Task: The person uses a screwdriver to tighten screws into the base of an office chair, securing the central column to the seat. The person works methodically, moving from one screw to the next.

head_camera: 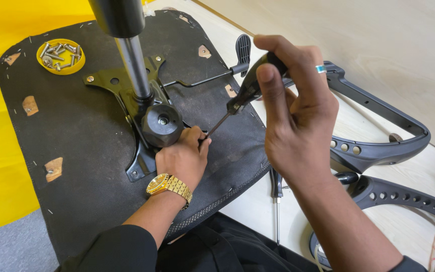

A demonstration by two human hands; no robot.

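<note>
The right hand (298,108) is closed in a full grip around the black handle of a screwdriver (242,93), whose thin shaft slants down to a tip we find hidden behind the fingers of the left hand (185,156). We note that the left hand is pressed together at the tip, fingers pinched around the fastener point beside the black knob (162,124) of the metal mechanism plate (127,95). That plate sits on the upturned chair seat (76,141), fabric underside facing us, with the gas cylinder (129,50) standing upright from it.

We judge the main hazard to be the slanted tool: driven at this angle, the tip may ride out of the screw head, rounding it or jabbing the left fingers crowded around it. We cannot see whether the tip is seated at all. A slip could also tear the thin black fabric just beside the plate.

We record a yellow cup of screws (60,55) resting on the seat near its far corner; any rocking of the seat under pressure could tip it and scatter them. A second screwdriver (277,201) lies on the pale floor just beside the seat edge, near the right forearm, where an elbow might knock it. The two black armrests (378,146) lie well apart to the right and pose no concern. The lever (227,70) protrudes just beside the right hand and could snag it.
</note>
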